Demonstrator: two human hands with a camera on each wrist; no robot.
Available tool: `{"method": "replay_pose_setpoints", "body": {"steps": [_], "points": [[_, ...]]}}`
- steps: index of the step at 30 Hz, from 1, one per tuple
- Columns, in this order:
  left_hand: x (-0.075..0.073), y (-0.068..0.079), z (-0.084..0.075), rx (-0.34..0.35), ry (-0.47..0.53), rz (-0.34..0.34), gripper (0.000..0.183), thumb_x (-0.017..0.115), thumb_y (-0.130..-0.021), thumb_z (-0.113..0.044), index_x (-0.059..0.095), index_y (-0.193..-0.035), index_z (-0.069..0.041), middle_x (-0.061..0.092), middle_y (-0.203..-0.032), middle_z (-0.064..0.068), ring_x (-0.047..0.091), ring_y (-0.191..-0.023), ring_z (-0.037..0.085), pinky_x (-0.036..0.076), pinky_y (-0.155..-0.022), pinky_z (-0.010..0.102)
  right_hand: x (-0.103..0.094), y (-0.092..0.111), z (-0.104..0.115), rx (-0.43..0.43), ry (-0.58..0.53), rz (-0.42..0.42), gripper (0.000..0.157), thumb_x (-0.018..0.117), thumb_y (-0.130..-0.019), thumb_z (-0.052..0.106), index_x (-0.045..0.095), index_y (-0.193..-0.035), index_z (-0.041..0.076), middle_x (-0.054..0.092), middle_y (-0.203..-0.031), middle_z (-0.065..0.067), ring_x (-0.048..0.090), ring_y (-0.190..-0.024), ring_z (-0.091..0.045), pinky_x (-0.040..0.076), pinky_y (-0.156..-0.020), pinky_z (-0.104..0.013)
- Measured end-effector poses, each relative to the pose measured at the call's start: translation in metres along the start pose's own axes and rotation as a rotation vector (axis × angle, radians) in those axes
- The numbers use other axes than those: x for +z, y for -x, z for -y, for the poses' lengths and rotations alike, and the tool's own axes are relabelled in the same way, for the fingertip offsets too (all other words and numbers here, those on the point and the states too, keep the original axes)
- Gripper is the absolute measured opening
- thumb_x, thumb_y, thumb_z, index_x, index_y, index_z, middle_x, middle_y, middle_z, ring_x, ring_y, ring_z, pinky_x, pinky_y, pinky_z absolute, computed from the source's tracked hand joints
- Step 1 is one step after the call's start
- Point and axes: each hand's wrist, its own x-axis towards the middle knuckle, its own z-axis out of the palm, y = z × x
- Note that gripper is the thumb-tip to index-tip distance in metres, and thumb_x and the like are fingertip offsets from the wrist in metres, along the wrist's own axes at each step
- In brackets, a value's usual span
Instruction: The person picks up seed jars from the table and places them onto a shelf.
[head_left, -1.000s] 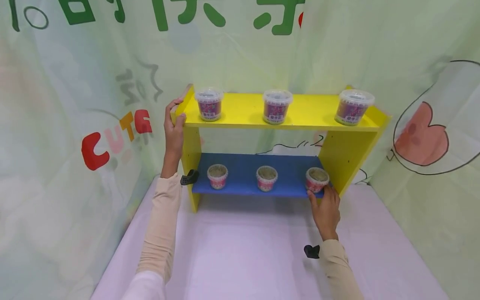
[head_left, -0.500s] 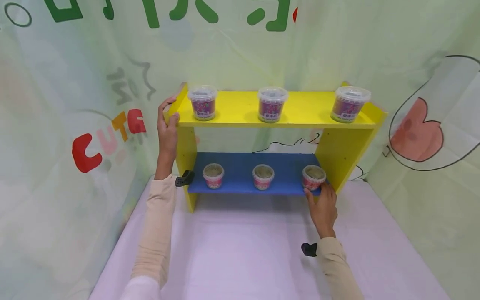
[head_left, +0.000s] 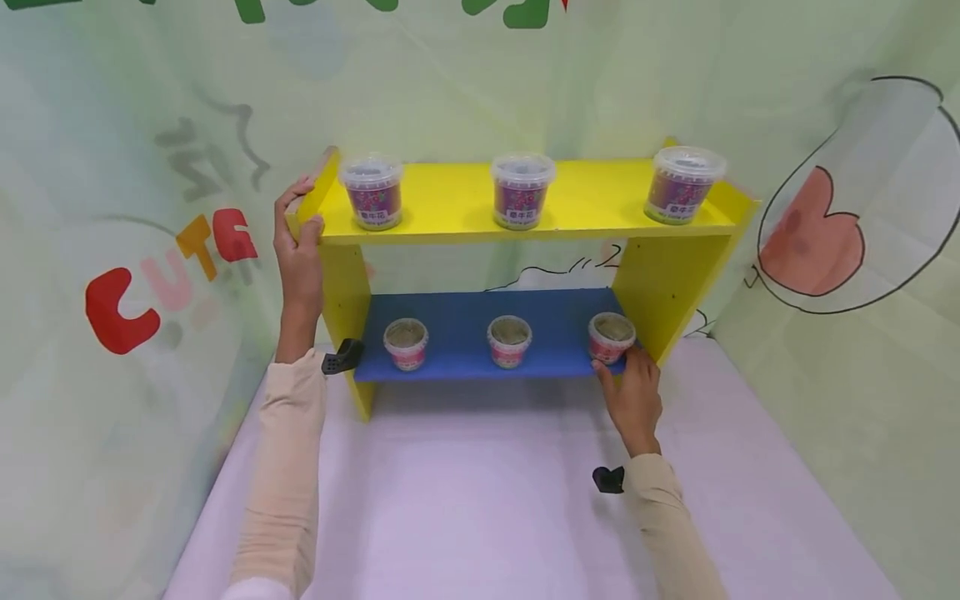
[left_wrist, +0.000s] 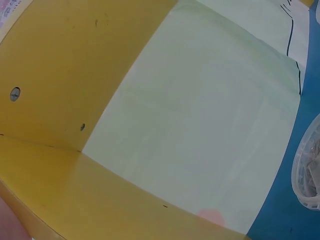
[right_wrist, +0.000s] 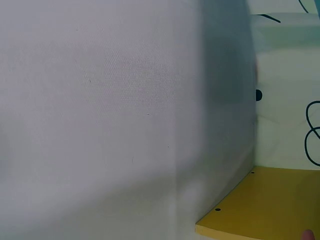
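Observation:
A two-tier shelf unit has a yellow top board (head_left: 450,187) and a blue lower board (head_left: 457,312). My left hand (head_left: 300,258) grips its upper left end, thumb in front and fingers on the outer side. At the right end of the blue board, my right hand (head_left: 633,400) holds a pink-labelled plastic cup (head_left: 611,335), thumb at its lower left and fingers at its right. Two similar cups, a left one (head_left: 407,343) and a middle one (head_left: 509,341), stand on that board with greyish-brown contents. The right fingertips are partly hidden.
Along the top board stand three lidded purple-labelled cups: left (head_left: 375,196), middle (head_left: 522,196) and right (head_left: 681,192). The unit stands on a pale cloth-covered table (head_left: 472,483). Printed curtains (head_left: 810,400) enclose the back and sides.
The head view has shifted, so the unit and both hands sit further left and higher in it. Each hand keeps its hold, and the cups keep their places on the boards.

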Motion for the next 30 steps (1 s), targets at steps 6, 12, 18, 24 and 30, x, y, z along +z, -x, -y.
{"method": "replay_pose_setpoints", "body": {"steps": [6, 12, 18, 24, 30], "points": [[0.006, -0.001, -0.014, 0.027, 0.107, -0.008, 0.039, 0.040, -0.092, -0.003, 0.052, -0.128, -0.013, 0.041, -0.150, 0.001, 0.046, -0.131, 0.017, 0.050, -0.094, 0.022, -0.008, -0.014, 0.009, -0.030, 0.012, 0.004, 0.073, 0.056, -0.096, 0.042, 0.025, -0.151, 0.006, 0.038, -0.149, -0.020, 0.030, -0.134, -0.039, 0.041, -0.097, -0.069], [0.011, -0.001, -0.021, 0.016, 0.164, -0.036, 0.037, 0.040, -0.090, -0.002, 0.053, -0.124, -0.012, 0.043, -0.147, 0.001, 0.050, -0.126, 0.019, 0.051, -0.092, 0.024, -0.009, -0.022, 0.010, 0.004, -0.008, 0.054, 0.076, 0.054, -0.096, 0.045, 0.020, -0.154, 0.009, 0.034, -0.153, -0.018, 0.026, -0.137, -0.038, 0.038, -0.101, -0.068], [0.010, 0.000, -0.008, 0.030, 0.160, -0.027, 0.037, 0.041, -0.089, -0.001, 0.054, -0.122, -0.010, 0.045, -0.145, 0.004, 0.046, -0.132, 0.014, 0.049, -0.096, 0.025, -0.003, -0.008, 0.003, 0.051, -0.014, 0.079, 0.076, 0.054, -0.096, 0.047, 0.021, -0.153, 0.008, 0.034, -0.154, -0.017, 0.025, -0.138, -0.038, 0.039, -0.098, -0.070], [0.008, -0.005, -0.001, 0.046, 0.114, -0.026, 0.037, 0.041, -0.090, -0.002, 0.055, -0.124, -0.011, 0.045, -0.146, 0.002, 0.044, -0.135, 0.010, 0.049, -0.099, 0.024, -0.006, -0.007, 0.006, 0.051, -0.002, 0.074, 0.076, 0.053, -0.096, 0.046, 0.021, -0.153, 0.008, 0.033, -0.154, -0.017, 0.025, -0.137, -0.038, 0.039, -0.098, -0.070], [0.005, 0.001, -0.007, 0.032, 0.123, -0.035, 0.037, 0.040, -0.091, -0.002, 0.055, -0.123, -0.011, 0.044, -0.148, 0.004, 0.044, -0.135, 0.009, 0.048, -0.097, 0.024, -0.004, -0.007, 0.007, 0.050, -0.012, 0.090, 0.078, 0.053, -0.096, 0.047, 0.018, -0.155, 0.011, 0.031, -0.155, -0.016, 0.023, -0.138, -0.037, 0.038, -0.099, -0.070]]}}
